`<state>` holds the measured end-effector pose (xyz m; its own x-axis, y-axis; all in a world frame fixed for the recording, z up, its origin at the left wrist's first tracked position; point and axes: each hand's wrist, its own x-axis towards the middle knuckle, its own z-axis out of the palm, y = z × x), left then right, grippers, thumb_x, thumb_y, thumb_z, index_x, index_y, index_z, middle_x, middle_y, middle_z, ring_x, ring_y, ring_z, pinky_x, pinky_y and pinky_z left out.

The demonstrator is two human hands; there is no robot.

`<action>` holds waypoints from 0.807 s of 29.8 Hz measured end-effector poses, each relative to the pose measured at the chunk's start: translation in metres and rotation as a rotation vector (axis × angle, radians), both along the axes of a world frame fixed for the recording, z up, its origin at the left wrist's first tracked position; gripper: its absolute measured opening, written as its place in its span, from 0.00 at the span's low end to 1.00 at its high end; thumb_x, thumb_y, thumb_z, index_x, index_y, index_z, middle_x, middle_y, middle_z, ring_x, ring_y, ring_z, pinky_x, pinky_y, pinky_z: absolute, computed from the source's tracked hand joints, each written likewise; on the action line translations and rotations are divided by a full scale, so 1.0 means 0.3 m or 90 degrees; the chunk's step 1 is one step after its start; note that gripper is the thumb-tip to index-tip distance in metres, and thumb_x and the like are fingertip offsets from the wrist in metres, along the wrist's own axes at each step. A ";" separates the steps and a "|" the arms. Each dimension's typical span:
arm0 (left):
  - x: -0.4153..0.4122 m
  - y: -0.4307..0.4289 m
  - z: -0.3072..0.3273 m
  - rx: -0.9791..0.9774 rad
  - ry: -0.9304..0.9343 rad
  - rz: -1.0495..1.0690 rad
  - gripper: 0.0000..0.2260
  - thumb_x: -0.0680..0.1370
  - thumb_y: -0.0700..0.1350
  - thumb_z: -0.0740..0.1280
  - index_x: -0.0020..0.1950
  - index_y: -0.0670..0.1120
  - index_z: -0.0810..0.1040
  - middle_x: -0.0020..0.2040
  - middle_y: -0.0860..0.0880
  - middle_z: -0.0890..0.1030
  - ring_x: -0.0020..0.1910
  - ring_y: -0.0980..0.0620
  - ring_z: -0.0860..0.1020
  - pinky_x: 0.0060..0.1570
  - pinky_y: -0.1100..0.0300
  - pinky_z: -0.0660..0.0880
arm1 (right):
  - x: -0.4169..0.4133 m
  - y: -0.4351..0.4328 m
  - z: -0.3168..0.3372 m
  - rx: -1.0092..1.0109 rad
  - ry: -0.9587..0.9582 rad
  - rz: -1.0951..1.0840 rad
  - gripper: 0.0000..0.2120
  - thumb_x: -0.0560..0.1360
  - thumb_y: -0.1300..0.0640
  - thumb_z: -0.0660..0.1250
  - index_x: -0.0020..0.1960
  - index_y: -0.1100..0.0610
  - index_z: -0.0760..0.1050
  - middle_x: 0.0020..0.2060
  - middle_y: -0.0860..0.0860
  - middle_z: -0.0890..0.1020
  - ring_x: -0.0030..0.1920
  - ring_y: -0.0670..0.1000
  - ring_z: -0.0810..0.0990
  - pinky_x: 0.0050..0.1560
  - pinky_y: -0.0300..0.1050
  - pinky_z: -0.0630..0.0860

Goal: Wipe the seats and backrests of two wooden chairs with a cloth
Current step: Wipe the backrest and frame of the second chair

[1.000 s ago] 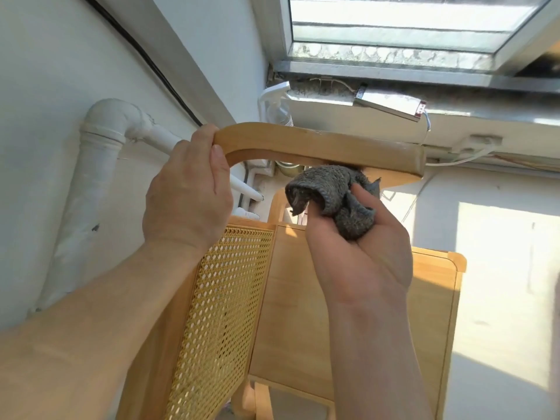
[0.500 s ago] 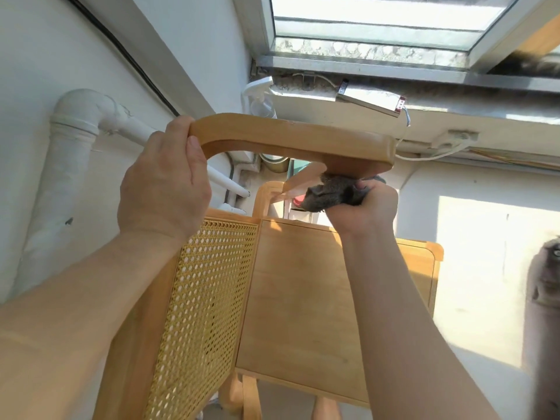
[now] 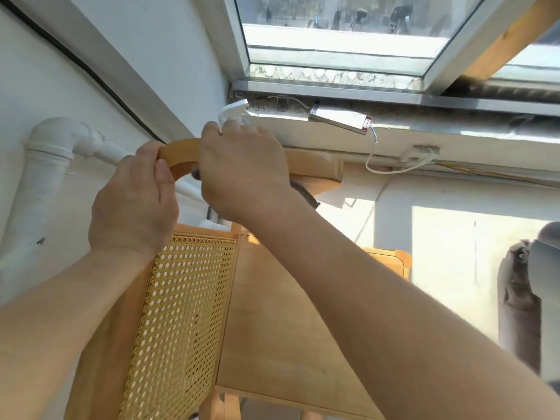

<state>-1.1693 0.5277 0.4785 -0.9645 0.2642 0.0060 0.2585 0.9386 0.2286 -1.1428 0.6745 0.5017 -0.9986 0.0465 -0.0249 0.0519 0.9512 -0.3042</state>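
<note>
The left hand (image 3: 133, 204) grips the curved end of the pale wooden chair's top rail (image 3: 315, 165); the right hand (image 3: 242, 171), just beside it, closes over that rail with the dark grey cloth (image 3: 303, 195) bunched beneath its palm. The cloth could slip out unseen, leaving bare skin rubbing wood, and a hard stroke might tip the chair toward the white plastic spray bottle (image 3: 233, 115) just beyond the knuckles.

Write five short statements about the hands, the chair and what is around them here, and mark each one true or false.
1. The left hand grips the curved wooden rail of the chair. True.
2. The right hand rests on the chair's seat. False: it is wrapped over the rail, beside the left hand.
3. The cloth is spread flat on the seat. False: only a dark bit shows under the right hand.
4. The chair has a woven cane panel. True.
5. A white pipe runs along the wall on the left. True.
</note>
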 end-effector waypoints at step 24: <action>0.003 -0.002 0.009 -0.006 0.021 -0.007 0.15 0.82 0.50 0.49 0.62 0.44 0.68 0.51 0.39 0.75 0.47 0.36 0.74 0.43 0.44 0.69 | 0.251 0.280 -0.192 -0.531 0.010 -0.321 0.18 0.68 0.58 0.76 0.55 0.50 0.75 0.44 0.43 0.79 0.42 0.38 0.78 0.40 0.32 0.77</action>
<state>-1.1684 0.5273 0.4811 -0.9608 0.2751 0.0346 0.2761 0.9377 0.2109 -1.0673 0.7586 0.4440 -0.8671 0.4418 -0.2300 0.3836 0.2976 -0.8742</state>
